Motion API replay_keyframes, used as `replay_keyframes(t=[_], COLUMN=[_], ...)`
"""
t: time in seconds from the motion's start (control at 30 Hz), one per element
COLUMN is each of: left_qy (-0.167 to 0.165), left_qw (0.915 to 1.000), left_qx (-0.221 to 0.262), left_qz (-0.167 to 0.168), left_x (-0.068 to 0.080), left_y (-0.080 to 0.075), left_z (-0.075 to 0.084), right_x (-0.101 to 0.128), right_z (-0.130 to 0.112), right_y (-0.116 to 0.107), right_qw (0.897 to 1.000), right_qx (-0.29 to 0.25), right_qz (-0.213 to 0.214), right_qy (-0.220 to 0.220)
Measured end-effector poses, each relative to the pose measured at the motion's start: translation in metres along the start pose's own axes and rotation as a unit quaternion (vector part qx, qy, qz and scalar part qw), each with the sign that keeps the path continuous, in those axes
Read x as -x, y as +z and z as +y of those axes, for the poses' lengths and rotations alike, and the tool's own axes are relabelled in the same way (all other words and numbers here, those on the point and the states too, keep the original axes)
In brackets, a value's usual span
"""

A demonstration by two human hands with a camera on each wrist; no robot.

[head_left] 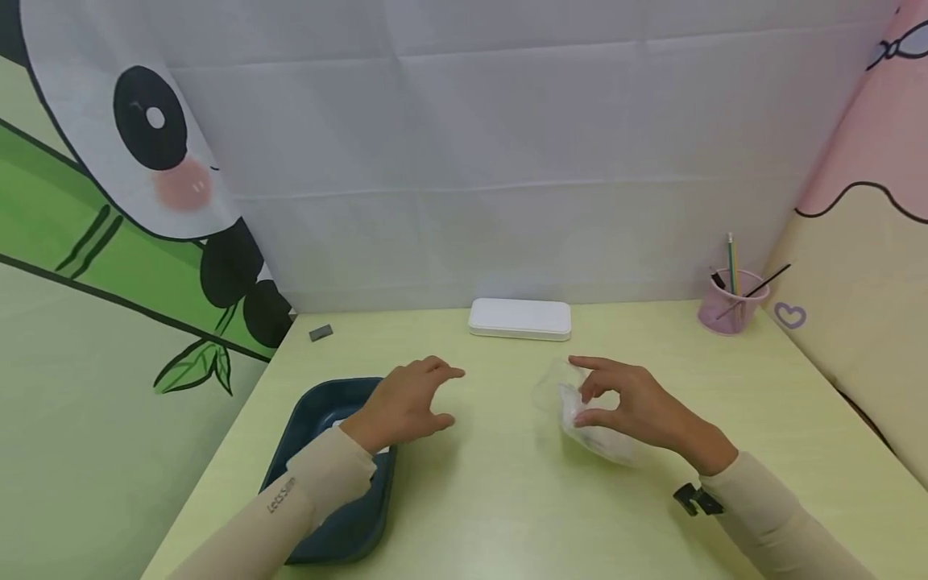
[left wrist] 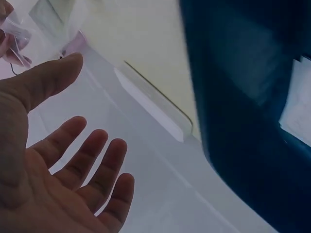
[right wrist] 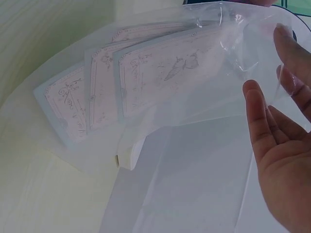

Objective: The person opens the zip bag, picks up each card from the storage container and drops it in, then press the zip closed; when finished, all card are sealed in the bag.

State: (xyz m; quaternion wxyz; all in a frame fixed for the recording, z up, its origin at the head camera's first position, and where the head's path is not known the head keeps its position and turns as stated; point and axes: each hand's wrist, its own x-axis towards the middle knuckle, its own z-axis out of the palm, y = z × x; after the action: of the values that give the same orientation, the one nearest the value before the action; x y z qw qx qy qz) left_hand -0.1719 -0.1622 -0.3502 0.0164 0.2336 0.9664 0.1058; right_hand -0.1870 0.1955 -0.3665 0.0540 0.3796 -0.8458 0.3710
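Note:
My right hand holds a clear plastic bag by its upper part, above the right half of the table. Through the film, the right wrist view shows several patterned cards with pale blue edges, fanned over one another. My left hand is held over the right rim of a dark blue tray, palm turned inward, fingers relaxed and apart from the thumb, with nothing in it. Inside the tray lie white pieces, partly hidden by the left forearm in the head view.
A white flat case lies at the table's back edge. A pink pen cup with a pencil and other sticks stands at the back right. Near the back left corner is a small grey block. White cloth hangs behind the table.

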Motion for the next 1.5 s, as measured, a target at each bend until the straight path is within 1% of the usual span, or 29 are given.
replay_keyframes(t=[0.2, 0.33, 0.47, 0.53, 0.6, 0.7, 0.77, 0.83, 0.9, 1.03, 1.2, 1.33, 1.5], left_qy=[-0.059, -0.091, -0.099, -0.103, -0.111, -0.128, -0.135, -0.143, -0.145, -0.144, -0.131, -0.124, -0.105], left_qw=[0.9978, 0.995, 0.9937, 0.9924, 0.9897, 0.9827, 0.9787, 0.9756, 0.9738, 0.9725, 0.9764, 0.9784, 0.9783], left_qx=[-0.029, -0.036, -0.035, -0.034, -0.037, -0.037, -0.036, -0.032, -0.037, -0.06, -0.076, -0.083, -0.123], left_qz=[-0.013, -0.019, -0.039, -0.058, -0.083, -0.128, -0.15, -0.164, -0.171, -0.173, -0.153, -0.143, -0.131], left_x=[0.031, 0.043, 0.047, 0.048, 0.048, 0.05, 0.052, 0.054, 0.056, 0.059, 0.061, 0.059, 0.055], left_y=[-0.014, -0.024, -0.027, -0.026, -0.024, -0.017, -0.01, -0.004, 0.001, 0.01, 0.017, 0.019, 0.021], left_z=[-0.046, -0.066, -0.075, -0.078, -0.081, -0.088, -0.092, -0.094, -0.095, -0.093, -0.092, -0.095, -0.101], right_x=[-0.002, -0.003, -0.002, -0.002, -0.001, 0.0, 0.001, 0.002, 0.002, 0.003, 0.003, 0.003, 0.002], right_z=[0.001, 0.002, 0.003, 0.004, 0.005, 0.005, 0.005, 0.005, 0.006, 0.007, 0.007, 0.008, 0.008], right_y=[0.0, -0.003, -0.003, -0.003, -0.003, -0.003, -0.003, -0.003, -0.003, -0.002, -0.001, -0.001, -0.001], right_qw=[1.0, 1.0, 1.0, 1.0, 1.0, 1.0, 1.0, 1.0, 1.0, 1.0, 1.0, 1.0, 1.0], right_qx=[0.0, 0.003, 0.009, 0.011, 0.011, 0.006, 0.005, 0.006, 0.009, 0.01, 0.002, -0.002, 0.002], right_qz=[-0.003, 0.002, 0.008, 0.009, 0.008, 0.005, 0.005, 0.004, 0.004, 0.005, 0.001, -0.002, -0.001], right_qy=[-0.001, -0.003, -0.006, -0.007, -0.006, -0.001, 0.001, 0.003, 0.004, 0.002, 0.003, 0.009, 0.001])
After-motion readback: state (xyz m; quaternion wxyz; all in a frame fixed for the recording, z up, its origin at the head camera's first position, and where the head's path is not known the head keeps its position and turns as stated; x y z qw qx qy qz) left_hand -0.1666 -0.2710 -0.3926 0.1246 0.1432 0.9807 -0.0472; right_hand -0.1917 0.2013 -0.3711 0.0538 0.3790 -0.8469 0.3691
